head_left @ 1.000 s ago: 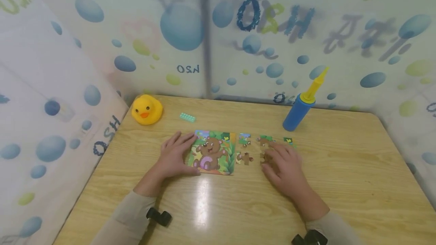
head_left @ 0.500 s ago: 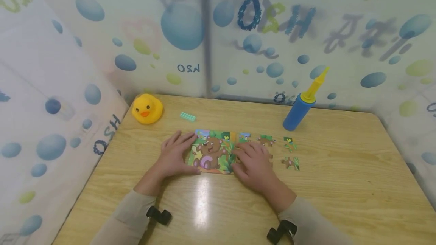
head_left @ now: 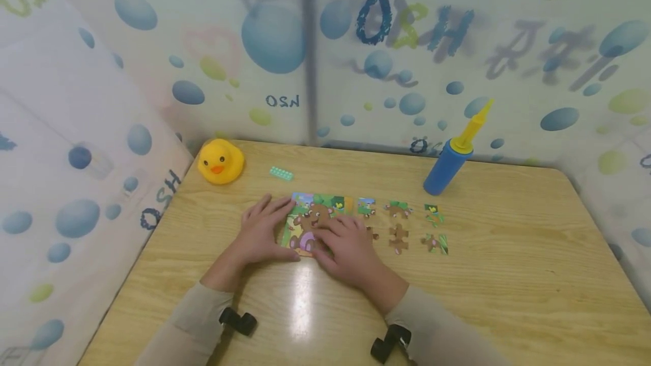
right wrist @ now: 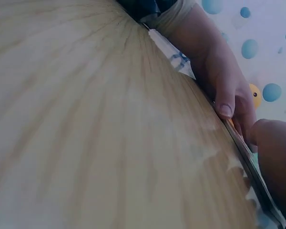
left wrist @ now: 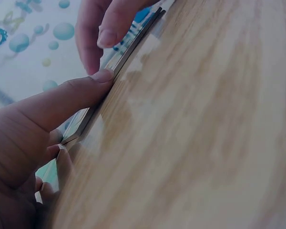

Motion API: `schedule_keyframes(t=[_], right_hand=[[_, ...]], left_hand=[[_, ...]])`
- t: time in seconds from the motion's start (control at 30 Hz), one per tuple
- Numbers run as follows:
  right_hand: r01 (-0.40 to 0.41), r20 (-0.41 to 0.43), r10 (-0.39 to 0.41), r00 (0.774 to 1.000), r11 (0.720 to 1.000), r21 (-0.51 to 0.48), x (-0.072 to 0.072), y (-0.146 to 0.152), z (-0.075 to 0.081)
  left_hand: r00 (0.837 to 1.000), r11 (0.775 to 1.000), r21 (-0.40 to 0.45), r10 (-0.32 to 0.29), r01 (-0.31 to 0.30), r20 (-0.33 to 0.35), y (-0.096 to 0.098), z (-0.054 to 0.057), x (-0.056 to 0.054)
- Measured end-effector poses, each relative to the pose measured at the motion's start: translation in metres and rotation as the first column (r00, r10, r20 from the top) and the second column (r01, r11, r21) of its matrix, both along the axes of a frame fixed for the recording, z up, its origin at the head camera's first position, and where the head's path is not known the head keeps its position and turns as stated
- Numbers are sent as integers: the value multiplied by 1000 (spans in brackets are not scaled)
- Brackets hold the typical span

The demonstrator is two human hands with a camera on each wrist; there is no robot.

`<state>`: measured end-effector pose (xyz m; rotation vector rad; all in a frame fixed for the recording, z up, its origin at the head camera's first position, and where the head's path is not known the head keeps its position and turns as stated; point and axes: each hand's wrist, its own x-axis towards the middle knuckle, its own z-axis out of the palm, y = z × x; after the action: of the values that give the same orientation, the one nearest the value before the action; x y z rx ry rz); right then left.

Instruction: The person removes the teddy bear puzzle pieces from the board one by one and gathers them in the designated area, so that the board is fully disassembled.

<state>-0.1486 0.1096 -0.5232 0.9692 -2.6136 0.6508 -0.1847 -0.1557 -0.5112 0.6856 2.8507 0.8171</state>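
Note:
A flat puzzle board point(head_left: 317, 203) printed with a brown bear lies on the table. Its left side is gripped by my left hand point(head_left: 259, 237), the thumb point(left wrist: 83, 93) along the near edge and the other fingers by the far left corner. Over the board's lower right part is my right hand point(head_left: 348, 247), fingers bent downward and spread, no piece visible in them; in the left wrist view its fingertips hang around the board's near edge. Several loose puzzle pieces point(head_left: 399, 239) lie in two rows right of the board; the right hand partly covers the nearest one.
A yellow toy duck point(head_left: 221, 161) sits at the table's back left. Beside it lies a mint-green studded block point(head_left: 281, 173). At the back right a blue pump point(head_left: 447, 168) with a yellow nozzle stands tilted. Patterned walls border the wooden table point(head_left: 508, 275).
My right hand has moved left from over the loose pieces onto the board, uncovering the middle and right pieces. The left hand has kept its place.

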Motion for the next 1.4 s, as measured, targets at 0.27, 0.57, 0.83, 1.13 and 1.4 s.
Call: schedule_keyframes(t=[0.27,0.57,0.83,1.13,1.4], right_hand=[[-12,16,12,1000,1000,-20,-3,-22,1],[7,-25,-8,1000,999,-36,-10,-38,0],[40,31,-41,999,999,16,-14,-41,-3],[60,142,-70,987,996,70,-16,-43,1],[60,236,-73,969,996,61,-18,-42,3]], left_hand=[[1000,1000,9,-9,9,-4,2,0,0],[1000,1000,3,-13,14,-21,1,-1,0],[1000,1000,-3,-13,12,-22,0,-1,-1],[1000,999,25,-25,25,14,-2,0,-2],[999,999,31,-34,34,18,-3,1,-1]])
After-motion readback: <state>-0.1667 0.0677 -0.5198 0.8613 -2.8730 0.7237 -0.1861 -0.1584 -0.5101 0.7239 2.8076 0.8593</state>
